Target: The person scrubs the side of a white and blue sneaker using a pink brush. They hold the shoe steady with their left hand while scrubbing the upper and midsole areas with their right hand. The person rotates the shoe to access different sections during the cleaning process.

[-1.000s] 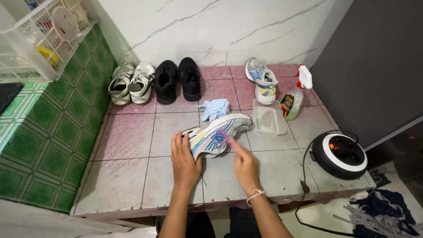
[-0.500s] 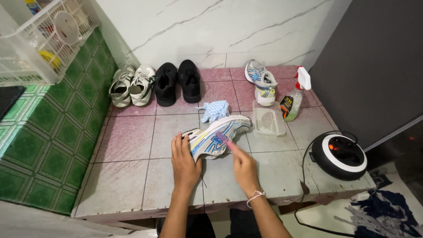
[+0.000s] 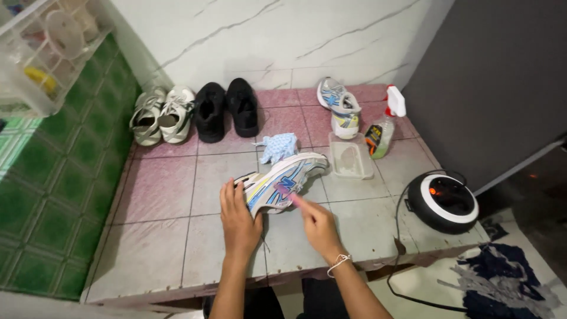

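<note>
Over the last second very little has shifted: the left hand (image 3: pixel 239 220) stays flat on the heel end of the white, blue and yellow sneaker (image 3: pixel 282 181), and the right hand (image 3: pixel 318 223) is still at the shoe's near side, having crept only a touch along it, so the work reads as small repeated strokes on one spot of the side panel rather than a change of step. The left hand is spread open, palm down, pinning the shoe rather than gripping around it. The right hand is curled most of the way closed, pinching a small pinkish thing (image 3: pixel 286 190) against the sneaker; whether it is a brush or a pad is too blurred to tell. The sneaker lies on its side near the middle of the pink tiled platform (image 3: pixel 159 195), long axis running from about 8 o'clock at the heel to about 2 o'clock at the toe, toe pointing away toward the clear plastic tub (image 3: pixel 351 156). A crumpled blue cloth (image 3: pixel 277 146) sits just beyond the shoe at 12 o'clock, its mate (image 3: pixel 339 106) stands farther off at 1 o'clock beside a spray bottle (image 3: pixel 384 125), and black shoes (image 3: pixel 227 108) and pale sneakers (image 3: pixel 160 113) line the wall at 11 o'clock
</note>
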